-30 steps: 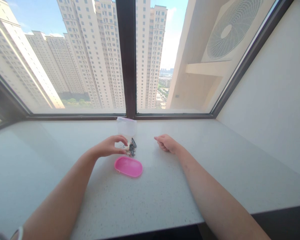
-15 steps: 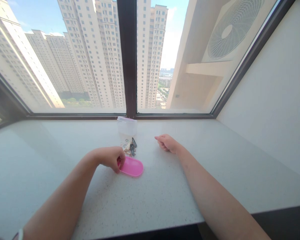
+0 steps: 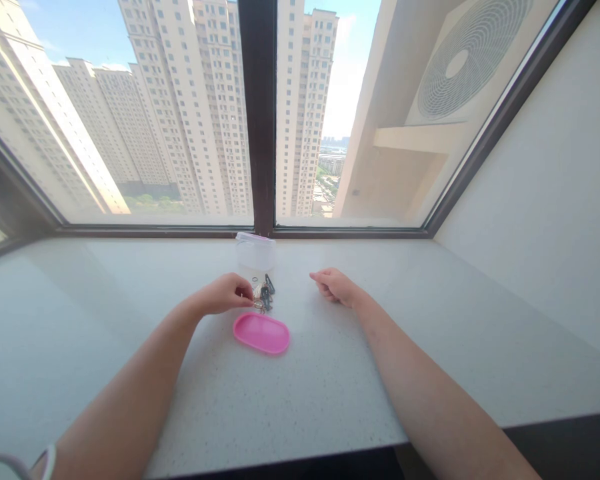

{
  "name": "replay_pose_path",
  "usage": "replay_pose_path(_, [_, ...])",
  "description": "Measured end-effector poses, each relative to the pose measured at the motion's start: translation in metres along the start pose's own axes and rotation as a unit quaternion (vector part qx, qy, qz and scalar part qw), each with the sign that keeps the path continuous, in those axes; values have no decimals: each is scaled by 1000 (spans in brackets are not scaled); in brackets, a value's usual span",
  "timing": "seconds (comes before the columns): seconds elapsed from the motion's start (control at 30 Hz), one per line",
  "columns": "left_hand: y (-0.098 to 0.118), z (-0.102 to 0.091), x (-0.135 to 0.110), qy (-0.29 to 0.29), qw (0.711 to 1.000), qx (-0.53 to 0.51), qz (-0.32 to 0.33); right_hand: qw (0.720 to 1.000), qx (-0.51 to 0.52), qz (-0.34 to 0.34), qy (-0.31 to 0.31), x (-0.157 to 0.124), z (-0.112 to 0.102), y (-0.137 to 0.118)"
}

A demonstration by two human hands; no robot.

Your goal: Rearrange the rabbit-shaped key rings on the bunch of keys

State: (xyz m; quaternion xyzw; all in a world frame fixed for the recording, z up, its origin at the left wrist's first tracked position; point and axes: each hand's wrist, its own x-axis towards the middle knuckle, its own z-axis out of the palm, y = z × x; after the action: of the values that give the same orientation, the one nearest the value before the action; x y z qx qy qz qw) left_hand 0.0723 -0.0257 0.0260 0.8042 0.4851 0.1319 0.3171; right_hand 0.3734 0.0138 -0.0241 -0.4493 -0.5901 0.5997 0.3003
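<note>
My left hand reaches to the left edge of a small pile of hair clips, its thumb and fingers closed in a pinch. Anything between those fingertips is too small to make out. The pile mixes dark and gold-coloured pieces, and a small dark ring lies just behind it. In front of the pile sits a shallow pink oblong tray, untouched by either hand. My right hand rests on the white surface to the right, curled shut with nothing visible in it.
A clear plastic container stands behind the pile, against the dark window frame. The speckled white sill ends at a front edge near me. A white wall bounds the right side.
My left hand has left the pink tray and moved up and away from me to the hair clips. The whole tray now shows. My right hand has stayed in place.
</note>
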Motion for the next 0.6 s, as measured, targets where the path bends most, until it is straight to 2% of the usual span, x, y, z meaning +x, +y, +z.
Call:
replay_pose_path(0.07, [-8, 3, 6, 91, 995, 22, -25, 1000, -7, -6, 10, 0, 2, -1])
replay_pose_path(0.1, [-12, 4, 9, 116, 992, 32, -30, 1000, -12, -9, 19, 0, 3, -1])
replay_pose_path(0.23, [-24, 8, 16, 144, 989, 30, -27, 995, -41, -51, 73, 6, 10, 2])
replay_pose_path(0.33, [-28, 10, 18, 151, 988, 20, -22, 983, -59, -100, 142, 14, 17, 5])
replay_pose_path(0.43, [-30, 13, 20, 164, 986, 23, -21, 971, -63, -118, 201, 22, 24, 3])
replay_pose_path(0.6, [-29, 17, 23, 191, 981, 29, -14, 970, -77, -105, 206, 45, 36, -7])
